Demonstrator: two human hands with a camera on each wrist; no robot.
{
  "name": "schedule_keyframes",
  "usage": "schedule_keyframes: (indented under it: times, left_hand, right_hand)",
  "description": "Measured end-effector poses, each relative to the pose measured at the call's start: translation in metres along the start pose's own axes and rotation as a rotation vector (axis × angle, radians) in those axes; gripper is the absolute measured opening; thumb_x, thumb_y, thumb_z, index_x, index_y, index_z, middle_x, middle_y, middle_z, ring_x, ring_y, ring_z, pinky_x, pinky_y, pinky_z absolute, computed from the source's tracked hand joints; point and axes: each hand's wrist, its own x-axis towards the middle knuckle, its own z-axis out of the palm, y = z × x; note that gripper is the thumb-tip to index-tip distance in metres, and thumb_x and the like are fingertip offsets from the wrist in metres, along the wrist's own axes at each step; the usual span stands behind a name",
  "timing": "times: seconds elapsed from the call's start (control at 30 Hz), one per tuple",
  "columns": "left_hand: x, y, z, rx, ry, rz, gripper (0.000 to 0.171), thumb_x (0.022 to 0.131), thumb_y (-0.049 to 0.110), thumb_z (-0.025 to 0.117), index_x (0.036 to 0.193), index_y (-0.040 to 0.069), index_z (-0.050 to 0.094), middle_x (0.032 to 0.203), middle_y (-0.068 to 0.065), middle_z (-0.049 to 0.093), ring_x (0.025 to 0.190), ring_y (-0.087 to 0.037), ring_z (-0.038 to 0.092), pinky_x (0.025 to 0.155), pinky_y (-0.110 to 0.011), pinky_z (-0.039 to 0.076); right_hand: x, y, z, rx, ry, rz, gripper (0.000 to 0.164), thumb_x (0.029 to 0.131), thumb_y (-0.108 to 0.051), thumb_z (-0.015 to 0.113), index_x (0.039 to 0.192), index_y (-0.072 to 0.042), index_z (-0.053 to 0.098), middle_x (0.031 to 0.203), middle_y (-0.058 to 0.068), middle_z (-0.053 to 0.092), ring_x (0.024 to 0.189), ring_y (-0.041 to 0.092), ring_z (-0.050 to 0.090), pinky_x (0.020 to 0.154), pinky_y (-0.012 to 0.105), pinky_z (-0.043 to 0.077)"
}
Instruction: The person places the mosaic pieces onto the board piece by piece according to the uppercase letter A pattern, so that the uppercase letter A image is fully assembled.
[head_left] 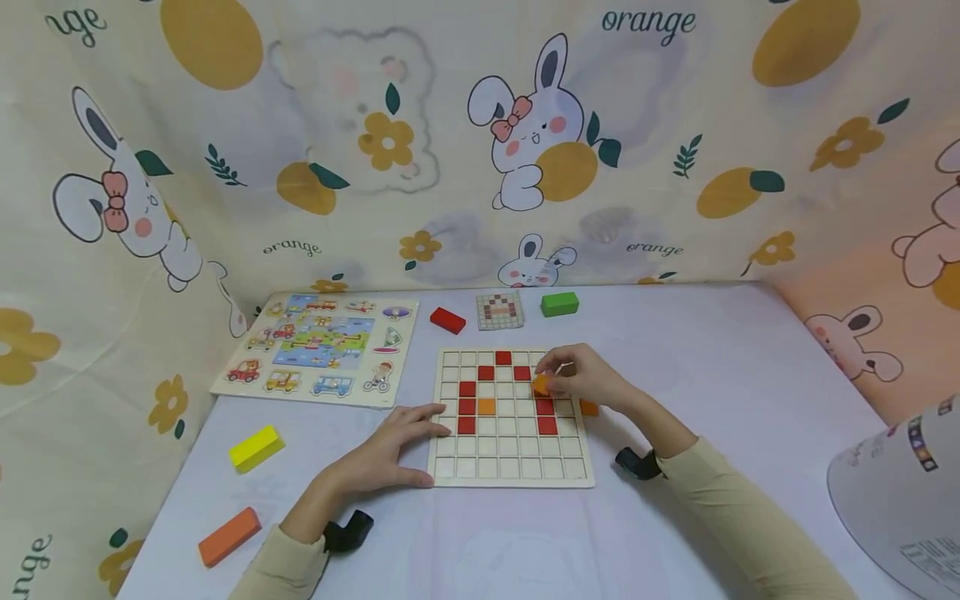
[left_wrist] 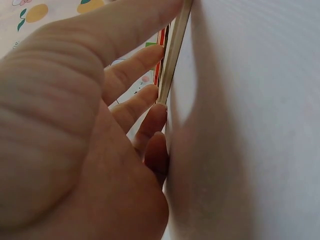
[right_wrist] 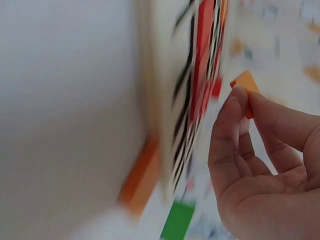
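A cream grid board lies on the table with several red tiles and one orange tile in its squares. Between thumb and fingertips, my right hand pinches another small orange tile over the board's upper right part. The right wrist view has that tile raised off the board. My left hand rests at the board's left edge, thumb and fingers spread along it. In the left wrist view, the extended fingers touch the board's side.
Behind the board are a red block, a small pattern card and a green block. A vehicle puzzle, yellow block and orange-red block lie left. An orange block and white cylinder are right.
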Motion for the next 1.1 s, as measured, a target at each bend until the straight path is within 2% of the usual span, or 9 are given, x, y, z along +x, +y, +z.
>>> schedule_keyframes:
  times: [0.1, 0.27, 0.4, 0.57, 0.67, 0.8, 0.93, 1.1]
  left_hand:
    - [0.000, 0.000, 0.000, 0.001, 0.002, -0.003, 0.061, 0.077, 0.038, 0.084, 0.133, 0.027, 0.061, 0.160, 0.007, 0.030, 0.137, -0.021, 0.027, 0.110, -0.058, 0.026]
    - [0.000, -0.001, -0.001, 0.004, 0.006, -0.013, 0.061, 0.078, 0.039, 0.083, 0.133, 0.028, 0.061, 0.160, 0.007, 0.030, 0.137, -0.022, 0.027, 0.110, -0.059, 0.026]
    - [0.000, -0.001, -0.001, 0.007, 0.007, -0.012, 0.061, 0.078, 0.040, 0.083, 0.133, 0.028, 0.061, 0.160, 0.006, 0.031, 0.138, -0.022, 0.028, 0.110, -0.059, 0.025]
    - [0.000, 0.000, -0.001, -0.001, 0.002, -0.009, 0.061, 0.078, 0.040, 0.083, 0.133, 0.028, 0.061, 0.160, 0.006, 0.031, 0.137, -0.022, 0.028, 0.110, -0.059, 0.025]
    - [0.000, -0.001, 0.000, 0.000, 0.003, -0.005, 0.061, 0.077, 0.039, 0.084, 0.133, 0.028, 0.061, 0.160, 0.006, 0.031, 0.137, -0.022, 0.028, 0.110, -0.059, 0.025]
    - [0.001, -0.002, 0.001, 0.007, 0.007, 0.001, 0.061, 0.077, 0.039, 0.084, 0.133, 0.028, 0.061, 0.160, 0.007, 0.031, 0.135, -0.021, 0.029, 0.110, -0.058, 0.025]
    - [0.000, -0.001, 0.000, 0.001, 0.003, 0.000, 0.061, 0.077, 0.039, 0.084, 0.133, 0.029, 0.061, 0.160, 0.007, 0.030, 0.136, -0.020, 0.028, 0.109, -0.058, 0.026]
    - [0.000, -0.001, 0.000, -0.001, 0.000, 0.004, 0.061, 0.078, 0.040, 0.083, 0.133, 0.028, 0.061, 0.160, 0.005, 0.031, 0.136, -0.021, 0.028, 0.109, -0.058, 0.026]
  right_hand:
    - [0.008, -0.012, 0.021, 0.037, -0.087, -0.015, 0.018, 0.089, 0.008, 0.065, 0.106, 0.006, 0.069, 0.095, 0.013, 0.062, 0.077, 0.021, 0.059, 0.070, 0.029, 0.053]
    - [0.018, -0.022, 0.043, -0.015, -0.105, -0.050, 0.015, 0.086, 0.011, 0.068, 0.099, 0.004, 0.070, 0.085, 0.009, 0.062, 0.077, 0.019, 0.054, 0.070, 0.030, 0.049]
    - [0.021, -0.026, 0.050, -0.087, -0.117, -0.069, 0.014, 0.085, 0.010, 0.069, 0.095, 0.000, 0.072, 0.080, 0.006, 0.063, 0.075, 0.017, 0.054, 0.069, 0.028, 0.048]
    - [0.020, -0.030, 0.053, -0.156, -0.109, -0.037, 0.012, 0.085, 0.006, 0.072, 0.092, -0.003, 0.073, 0.078, 0.002, 0.063, 0.074, 0.017, 0.054, 0.069, 0.027, 0.049]
    - [0.019, -0.030, 0.051, -0.176, -0.106, -0.034, 0.012, 0.086, 0.004, 0.072, 0.095, -0.003, 0.074, 0.081, 0.002, 0.064, 0.075, 0.017, 0.054, 0.069, 0.027, 0.049]
    - [0.014, -0.027, 0.044, -0.190, -0.077, -0.072, 0.013, 0.087, 0.002, 0.072, 0.100, -0.001, 0.073, 0.087, 0.004, 0.066, 0.076, 0.017, 0.054, 0.068, 0.027, 0.049]
    - [0.000, -0.021, 0.027, -0.194, -0.007, -0.077, 0.015, 0.088, 0.002, 0.070, 0.103, 0.001, 0.072, 0.093, 0.009, 0.066, 0.079, 0.020, 0.055, 0.068, 0.029, 0.048]
    - [-0.026, -0.006, 0.000, -0.200, 0.086, -0.034, 0.019, 0.086, 0.003, 0.070, 0.104, 0.003, 0.070, 0.100, 0.012, 0.067, 0.088, 0.024, 0.056, 0.074, 0.035, 0.048]
